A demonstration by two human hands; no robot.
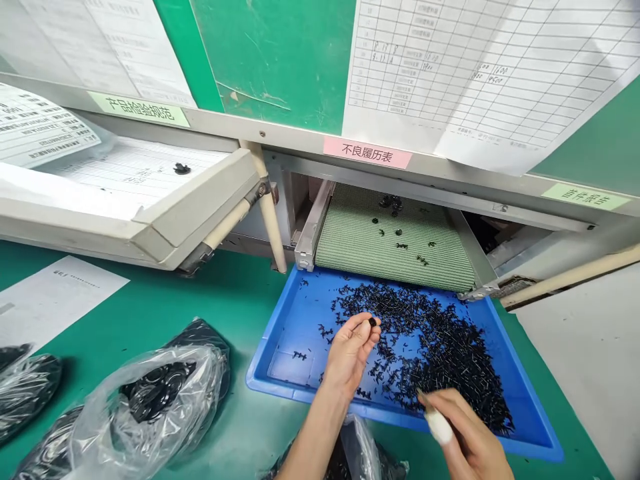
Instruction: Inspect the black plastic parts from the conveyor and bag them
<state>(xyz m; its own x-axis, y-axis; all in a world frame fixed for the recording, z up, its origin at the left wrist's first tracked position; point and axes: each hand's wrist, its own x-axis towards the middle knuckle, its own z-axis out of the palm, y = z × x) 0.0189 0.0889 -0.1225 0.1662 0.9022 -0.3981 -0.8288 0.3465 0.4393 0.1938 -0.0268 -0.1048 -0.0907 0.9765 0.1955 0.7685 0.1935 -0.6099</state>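
Above the middle of a blue tray (280,360), my left hand (350,350) pinches a small round black part (372,322) between thumb and fingertips. My right hand (465,430) is closed over the tray's front edge, lower right; a thin pale-brown piece (423,399) sticks out of its grip, and something white covers the thumb. What that piece is cannot be made out. Many small black parts (450,360) lie heaped in the tray, mostly to the right.
A green conveyor belt (395,247) with scattered black parts ends over the tray's back edge. Clear plastic bags (150,407) of black parts stand at the left, another bag (363,447) below my left forearm. A grey document holder (200,200) juts out upper left.
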